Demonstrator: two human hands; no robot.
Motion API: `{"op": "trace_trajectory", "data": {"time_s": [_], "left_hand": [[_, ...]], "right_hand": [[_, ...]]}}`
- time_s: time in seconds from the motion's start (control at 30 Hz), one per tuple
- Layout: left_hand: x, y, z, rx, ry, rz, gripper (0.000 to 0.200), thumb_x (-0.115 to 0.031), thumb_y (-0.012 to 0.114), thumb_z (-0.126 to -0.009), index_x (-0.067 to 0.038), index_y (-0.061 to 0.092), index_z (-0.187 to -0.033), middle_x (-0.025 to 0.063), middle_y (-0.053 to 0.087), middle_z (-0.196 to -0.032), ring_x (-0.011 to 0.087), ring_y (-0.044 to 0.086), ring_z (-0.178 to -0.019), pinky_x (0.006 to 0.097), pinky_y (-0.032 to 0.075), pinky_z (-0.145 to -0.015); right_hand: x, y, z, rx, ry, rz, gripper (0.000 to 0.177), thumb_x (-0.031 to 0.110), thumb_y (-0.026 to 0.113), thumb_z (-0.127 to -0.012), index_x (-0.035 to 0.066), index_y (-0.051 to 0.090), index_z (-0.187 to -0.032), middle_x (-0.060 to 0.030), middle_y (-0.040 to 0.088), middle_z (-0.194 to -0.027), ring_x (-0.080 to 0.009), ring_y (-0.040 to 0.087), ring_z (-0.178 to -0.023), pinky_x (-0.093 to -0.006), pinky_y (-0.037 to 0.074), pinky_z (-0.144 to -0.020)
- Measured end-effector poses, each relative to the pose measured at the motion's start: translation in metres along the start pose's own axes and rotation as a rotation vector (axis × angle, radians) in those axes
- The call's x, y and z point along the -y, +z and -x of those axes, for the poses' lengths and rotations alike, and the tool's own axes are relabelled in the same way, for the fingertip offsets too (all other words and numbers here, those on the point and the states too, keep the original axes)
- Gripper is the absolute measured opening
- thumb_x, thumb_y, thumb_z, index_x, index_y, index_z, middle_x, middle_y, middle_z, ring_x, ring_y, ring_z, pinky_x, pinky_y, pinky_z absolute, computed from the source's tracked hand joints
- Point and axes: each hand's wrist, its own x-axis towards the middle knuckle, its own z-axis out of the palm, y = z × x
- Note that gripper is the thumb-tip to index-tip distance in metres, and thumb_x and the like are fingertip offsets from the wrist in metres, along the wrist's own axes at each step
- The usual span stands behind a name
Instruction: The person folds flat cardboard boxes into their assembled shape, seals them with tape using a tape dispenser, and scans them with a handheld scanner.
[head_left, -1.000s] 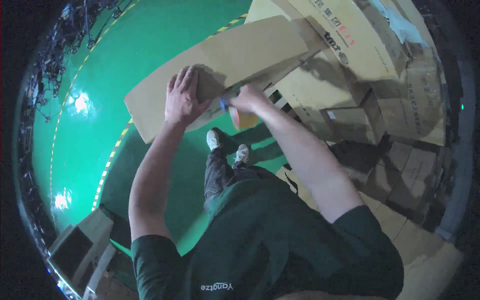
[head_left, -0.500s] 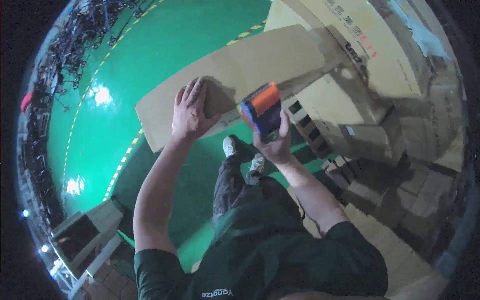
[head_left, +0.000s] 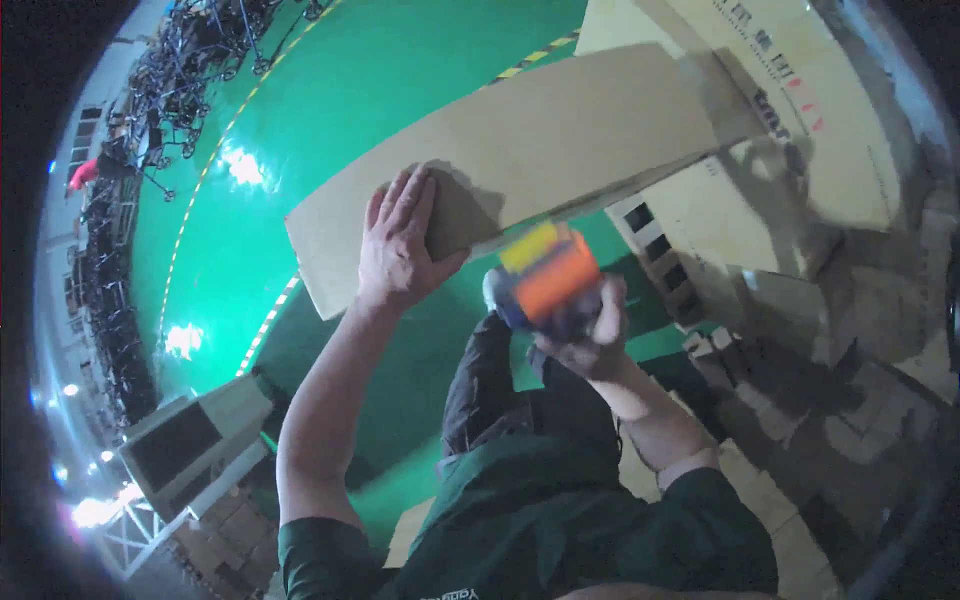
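Observation:
My left hand (head_left: 398, 245) lies flat on the left end of a long brown cardboard box (head_left: 590, 125), fingers stretched out over its surface. My right hand (head_left: 595, 335) is closed around a blocky hand-held tool (head_left: 555, 275) in dark blue, orange and yellow. Motion blurs the tool, so its exact kind cannot be made out. It is in front of the box's near edge, above my legs, and looks apart from the cardboard.
Large cartons (head_left: 830, 120) with printed characters stand at the right, beside a box with black squares (head_left: 655, 250). Dark metal frames (head_left: 205, 90) line the far left. A grey machine (head_left: 190, 445) stands lower left. Striped tape (head_left: 540, 60) marks the green floor.
My right hand has drawn the tool back toward my body and turned it, so a yellow part now shows. My left hand stays on the box. The view has shifted slightly.

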Motion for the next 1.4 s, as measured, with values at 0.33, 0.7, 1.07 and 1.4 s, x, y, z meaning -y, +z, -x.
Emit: {"op": "trace_trajectory", "data": {"time_s": [0.33,0.7,1.07,1.4], "left_hand": [[0.001,-0.025,-0.003,0.067,-0.093,0.091,0.090,-0.042,0.076,-0.064,0.003,0.044,-0.135,0.0159,0.045,-0.141,0.0340,0.040,-0.131,0.0504,0.032,-0.106],[0.059,-0.058,0.055,0.178,-0.780,-0.027,0.082,-0.053,0.055,-0.085,-0.003,0.028,-0.144,0.0148,0.032,-0.147,0.0311,0.031,-0.135,0.0480,0.026,-0.110],[0.099,-0.062,0.103,-0.319,-1.155,0.797,0.053,-0.039,0.036,-0.100,-0.013,0.035,-0.146,0.0160,0.041,-0.145,0.0351,0.040,-0.133,0.0416,0.033,-0.108],[0.089,-0.125,0.038,-0.687,-1.243,1.760,0.036,-0.046,0.055,-0.091,-0.012,0.052,-0.080,-0.0012,0.050,-0.076,0.0088,0.045,-0.067,0.0246,0.036,-0.066]], "right_hand": [[0.047,0.101,-0.210,0.185,0.144,0.414,0.080,0.025,0.069,-0.073,0.017,0.033,-0.144,-0.0165,0.056,-0.093,-0.0391,0.061,-0.081,-0.0487,0.050,-0.067],[0.024,0.159,-0.265,0.509,0.393,0.535,0.064,0.043,0.065,-0.081,0.026,0.041,-0.138,-0.0134,0.061,-0.113,-0.0354,0.060,-0.101,-0.0466,0.049,-0.084],[0.056,0.156,-0.261,0.509,0.174,-0.124,0.072,0.002,0.064,-0.077,0.010,0.036,-0.143,-0.0138,0.047,-0.139,-0.0248,0.049,-0.124,-0.0356,0.040,-0.105],[0.086,0.169,-0.277,0.968,-0.831,-0.122,0.086,0.011,0.068,-0.052,0.011,0.046,-0.135,-0.0150,0.055,-0.111,-0.0365,0.058,-0.099,-0.0444,0.055,-0.069]]}}
